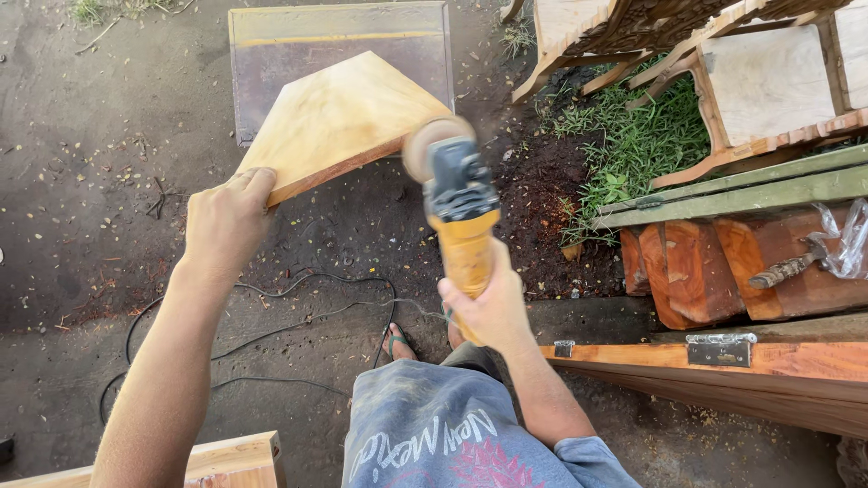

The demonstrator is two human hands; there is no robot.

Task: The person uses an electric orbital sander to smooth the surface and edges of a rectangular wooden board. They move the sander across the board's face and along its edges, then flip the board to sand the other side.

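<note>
A wooden board is gripped at its near corner by the left hand; a yellow grinder is clasped by the right hand, its disc touching the board's edge.

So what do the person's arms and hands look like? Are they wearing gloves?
No gloves: the left hand and right hand are bare, with no watch or rings to be seen. The forearms are bare too and look dusty. A blue-grey short sleeve shows at the right elbow.

Pale yellow wooden board, yellow-and-grey angle grinder
</note>
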